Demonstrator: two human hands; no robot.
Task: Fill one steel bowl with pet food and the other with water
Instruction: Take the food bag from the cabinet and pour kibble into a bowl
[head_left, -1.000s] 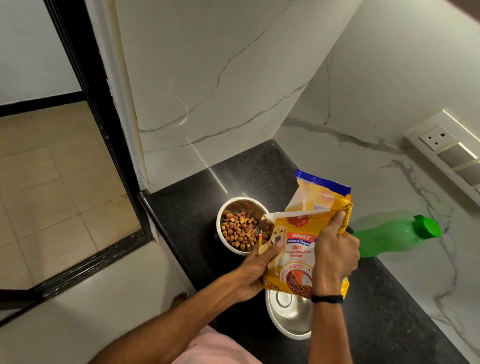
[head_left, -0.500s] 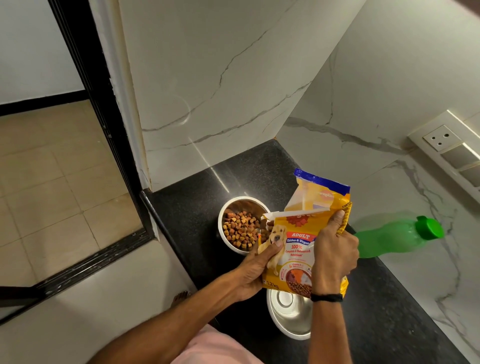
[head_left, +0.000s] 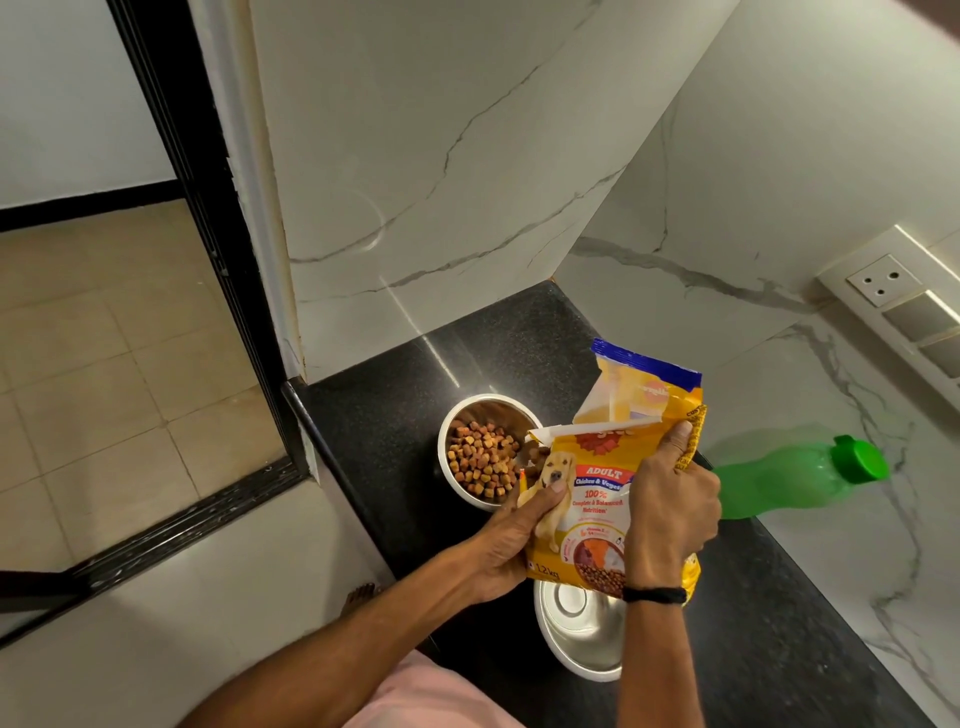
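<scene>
Your left hand (head_left: 511, 540) and right hand (head_left: 670, 506) clamped on the yellow food bag (head_left: 602, 512) at centre frame, kibble-filled steel bowl (head_left: 480, 454) just left, empty bowl (head_left: 582, 639) below, green bottle (head_left: 789, 475) right on the desk (head_left: 779, 623)

Two steel bowls on the worktop (head_left: 395, 426): kibble-filled bowl (head_left: 485, 449) just left of the pet food bag (head_left: 597, 493), empty bowl (head_left: 582, 636) below the bag. One pet food bag, clasped by two hands: left hand (head_left: 511, 538), right hand (head_left: 670, 512). One green bottle (head_left: 795, 475) right of the bag. One socket panel (head_left: 904, 309) above the bottle.
</scene>
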